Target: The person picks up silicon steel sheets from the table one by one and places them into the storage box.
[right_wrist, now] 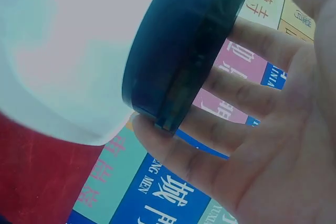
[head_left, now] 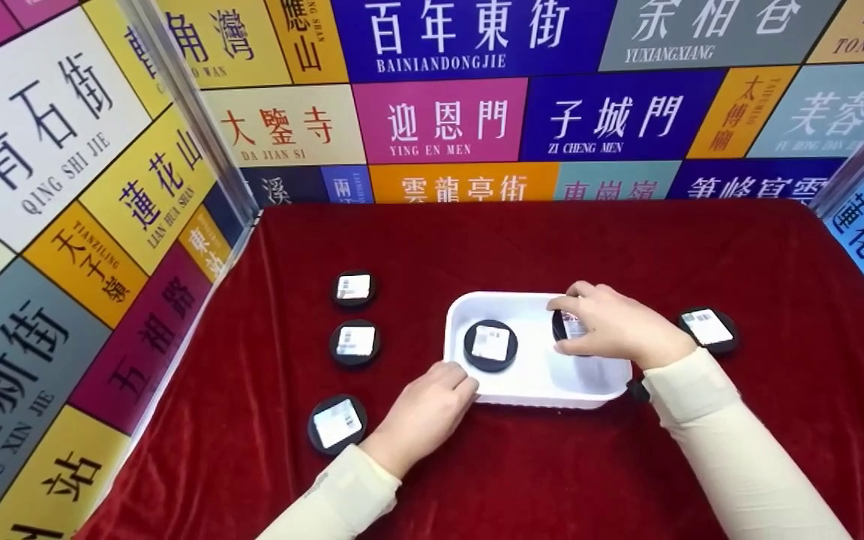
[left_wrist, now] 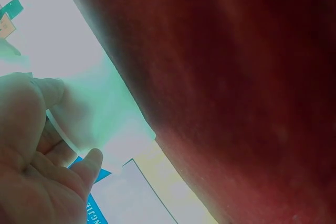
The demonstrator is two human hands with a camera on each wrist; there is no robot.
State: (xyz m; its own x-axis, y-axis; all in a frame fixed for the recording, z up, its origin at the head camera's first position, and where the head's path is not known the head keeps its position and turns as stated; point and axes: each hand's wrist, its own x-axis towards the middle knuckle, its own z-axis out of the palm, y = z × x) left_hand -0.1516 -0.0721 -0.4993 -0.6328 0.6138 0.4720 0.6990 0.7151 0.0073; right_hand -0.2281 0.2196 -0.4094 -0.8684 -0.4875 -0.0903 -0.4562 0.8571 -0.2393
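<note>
A white plastic tub stands on the red cloth. At its near left corner my left hand grips the rim, thumb and fingers on either side of the wall in the left wrist view. Inside, on the left, a round black case lies flat with a pale square label facing up. My right hand reaches over the tub's right end and holds another round black case by its edge, fingers spread around it. That case is tilted, and the hand partly covers its label in the head view.
To the left of the tub, a far case, a middle case and a near case lie in a rough column. One more case lies right of the tub, partly behind my right wrist. Printed panels enclose the table.
</note>
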